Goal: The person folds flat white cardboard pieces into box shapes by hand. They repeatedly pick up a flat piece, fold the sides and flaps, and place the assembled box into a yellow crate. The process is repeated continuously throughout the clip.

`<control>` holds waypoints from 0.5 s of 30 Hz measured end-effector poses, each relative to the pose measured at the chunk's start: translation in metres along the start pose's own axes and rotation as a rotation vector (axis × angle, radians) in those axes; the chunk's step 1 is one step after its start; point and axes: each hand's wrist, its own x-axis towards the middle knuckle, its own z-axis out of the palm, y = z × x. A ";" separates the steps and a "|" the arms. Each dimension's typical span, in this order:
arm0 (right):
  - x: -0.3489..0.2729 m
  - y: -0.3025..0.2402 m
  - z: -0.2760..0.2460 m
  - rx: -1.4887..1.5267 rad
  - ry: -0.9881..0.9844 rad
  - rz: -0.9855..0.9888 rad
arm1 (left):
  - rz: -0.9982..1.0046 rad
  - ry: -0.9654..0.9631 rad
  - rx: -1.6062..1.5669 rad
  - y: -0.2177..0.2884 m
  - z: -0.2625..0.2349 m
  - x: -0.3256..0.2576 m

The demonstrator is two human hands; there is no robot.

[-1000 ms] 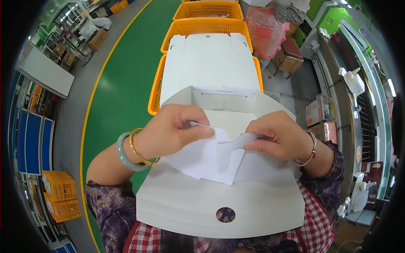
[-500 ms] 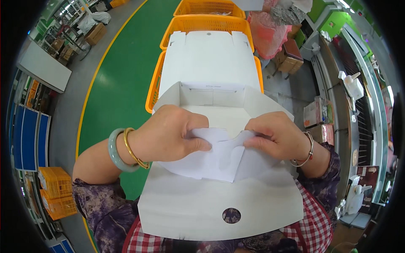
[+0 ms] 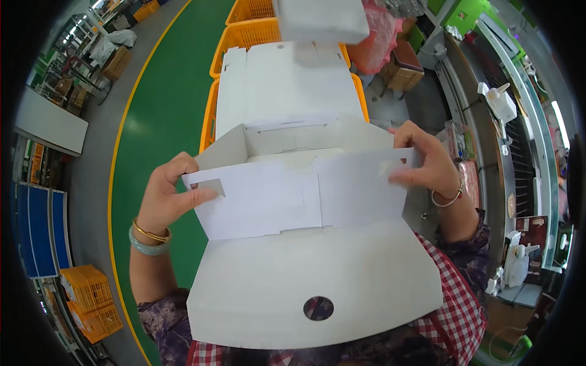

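Note:
A white folding carton [image 3: 311, 274] lies in front of me, its near flap pierced by a round hole. My left hand [image 3: 175, 192] pinches the left upper corner of the carton's raised near wall, thumb on the near face by a small slot. At the opposite corner my right hand [image 3: 427, 160] grips the same wall, its thumb slightly blurred. Two overlapping panels meet mid-wall with a stepped seam. Behind it the far wall stands up with slanted side flaps. The fingertips behind the wall are hidden.
Beyond the carton, flat white card [image 3: 274, 85] lies over yellow crates [image 3: 256, 33]. A white box-like piece [image 3: 320, 21] is above them. Stacked yellow baskets [image 3: 91, 302] stand at lower left. A workbench with white spray bottles [image 3: 517, 271] runs along the right.
Both hands have moved apart from the middle of the near wall to its two upper corners. The wall's panels now spread flat and upright. A white box-like piece shows more at the top.

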 end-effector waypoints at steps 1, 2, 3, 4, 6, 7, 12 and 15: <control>0.005 0.005 0.003 0.063 0.047 0.031 | -0.052 0.073 -0.012 0.001 0.004 0.003; 0.012 0.009 0.007 0.127 0.093 0.062 | -0.103 0.146 -0.026 0.004 0.007 0.006; 0.021 0.009 0.008 0.193 0.137 0.087 | -0.126 0.184 0.002 0.010 0.008 0.008; 0.025 0.004 0.009 0.237 0.162 0.066 | -0.148 0.222 0.030 0.016 0.008 0.010; 0.027 -0.004 0.012 0.326 0.210 0.020 | -0.152 0.219 -0.042 0.020 0.004 0.006; 0.023 -0.010 0.012 0.397 0.224 0.008 | -0.135 0.177 -0.140 0.020 0.000 -0.003; 0.052 -0.008 0.013 0.645 0.234 0.273 | -0.127 0.244 -0.395 0.006 0.001 0.012; 0.067 0.003 0.008 0.739 0.283 0.292 | 0.340 0.458 -0.243 -0.016 0.020 0.030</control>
